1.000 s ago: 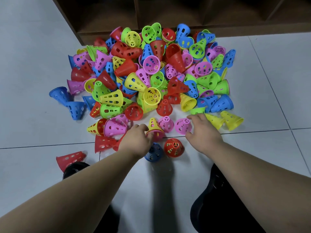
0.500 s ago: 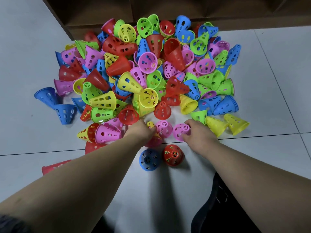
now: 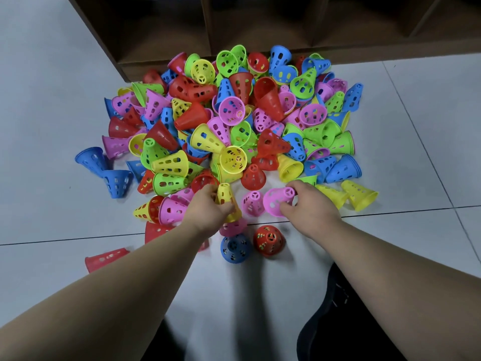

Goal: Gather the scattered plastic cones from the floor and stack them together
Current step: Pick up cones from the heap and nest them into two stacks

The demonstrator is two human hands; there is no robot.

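Observation:
A big heap of perforated plastic cones [image 3: 234, 121] in red, yellow, green, blue and pink lies on the grey tiled floor. My left hand [image 3: 208, 209] grips a yellow cone [image 3: 225, 195] at the heap's near edge; a pink cone [image 3: 233, 226] sits just under it. My right hand [image 3: 307, 204] pinches a tilted pink cone [image 3: 276, 201] by its narrow end. Another pink cone [image 3: 252, 203] stands upright between my hands. A blue cone [image 3: 235, 247] and a red cone [image 3: 269, 239] stand upright on the floor nearer to me.
A dark wooden shelf unit [image 3: 260, 27] runs along the far side, touching the heap. A lone red cone [image 3: 105, 259] lies at the lower left, blue cones [image 3: 104, 168] at the left, yellow cones [image 3: 359, 195] at the right. My dark-clad knees [image 3: 346, 321] are at the bottom.
My left hand has lifted the yellow cone off the pink one beneath it. My right hand has closed on the pink cone and tipped it up. The camera has shifted slightly.

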